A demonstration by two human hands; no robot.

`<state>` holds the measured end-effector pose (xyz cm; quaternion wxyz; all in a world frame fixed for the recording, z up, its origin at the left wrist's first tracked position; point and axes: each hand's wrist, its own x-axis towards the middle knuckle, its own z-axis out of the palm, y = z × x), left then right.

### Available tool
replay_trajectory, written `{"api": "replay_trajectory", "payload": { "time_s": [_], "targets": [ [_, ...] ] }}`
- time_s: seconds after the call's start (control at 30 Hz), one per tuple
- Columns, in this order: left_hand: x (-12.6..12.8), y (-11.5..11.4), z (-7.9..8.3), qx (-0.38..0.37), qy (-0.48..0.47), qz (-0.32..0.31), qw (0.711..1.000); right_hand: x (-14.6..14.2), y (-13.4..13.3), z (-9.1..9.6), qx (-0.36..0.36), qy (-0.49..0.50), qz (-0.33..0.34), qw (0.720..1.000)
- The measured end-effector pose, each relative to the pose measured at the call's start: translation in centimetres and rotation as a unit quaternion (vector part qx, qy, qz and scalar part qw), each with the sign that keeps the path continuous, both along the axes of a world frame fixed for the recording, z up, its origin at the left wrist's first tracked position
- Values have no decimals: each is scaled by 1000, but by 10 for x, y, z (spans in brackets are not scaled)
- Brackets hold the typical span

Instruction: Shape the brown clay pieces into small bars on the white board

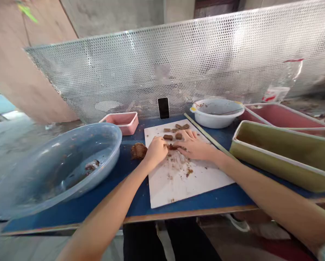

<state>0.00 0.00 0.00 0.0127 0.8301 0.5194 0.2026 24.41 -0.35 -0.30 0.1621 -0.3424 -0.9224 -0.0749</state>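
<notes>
Brown strip (pixel 174 147), dark and rough, lies across the white board (pixel 173 190). A perforated metal screen (pixel 119 65) bounds the blue table (pixel 140 190); the board's near half leaves room. Left hand (pixel 156 149) curls narrowly at the strip, grip unclear; right hand (pixel 195 148) spreads wide over it. Small blocks (pixel 168 137) sit beyond, crumbs (pixel 189 172) nearer.

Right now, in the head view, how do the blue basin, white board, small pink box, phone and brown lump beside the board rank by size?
1. Blue basin
2. White board
3. Small pink box
4. Phone and brown lump: too alike to rank
</notes>
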Motion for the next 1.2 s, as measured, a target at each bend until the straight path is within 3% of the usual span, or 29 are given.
{"api": "replay_trajectory", "payload": {
  "time_s": [1.2],
  "targets": [
    [5, -1, -8, -3, -50, 8, 999, -3, -3, 2, -13, 16, 4, 1000]
  ]
}}
